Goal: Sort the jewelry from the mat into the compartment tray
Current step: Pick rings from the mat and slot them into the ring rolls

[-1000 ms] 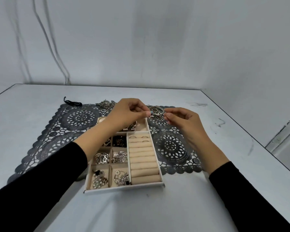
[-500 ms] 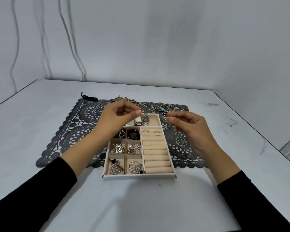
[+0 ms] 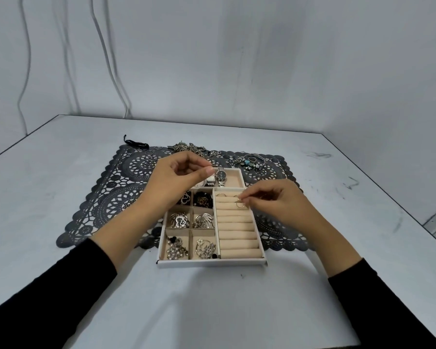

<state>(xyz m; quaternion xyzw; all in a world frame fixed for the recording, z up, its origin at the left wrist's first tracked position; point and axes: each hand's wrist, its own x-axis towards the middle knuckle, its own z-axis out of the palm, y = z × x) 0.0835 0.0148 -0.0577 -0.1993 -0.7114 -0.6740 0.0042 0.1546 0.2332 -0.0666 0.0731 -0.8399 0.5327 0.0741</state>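
A white compartment tray [image 3: 212, 262] with beige lining sits on a dark lace mat [image 3: 106, 197]. My right hand [image 3: 275, 200] pinches a thin ring [image 3: 239, 204] over the upper ring rolls [image 3: 235, 222] on the tray's right side. My left hand [image 3: 179, 177] hovers over the tray's top left with thumb and forefinger pinched; a small thing seems held, too small to name. A watch [image 3: 221, 176] lies in the top compartment. Brooches and earrings fill the small left compartments.
Loose jewelry lies along the mat's far edge: thin rings [image 3: 149, 157] at left, chains [image 3: 189, 147] in the middle, turquoise bracelets [image 3: 252, 161] at right. A black cord [image 3: 134, 143] lies on the white table beyond the mat. Walls stand close behind and to the right.
My right hand has come down and toward me from beside my left hand to the ring rolls, carrying the thin ring. My left hand has stayed over the tray's top left.
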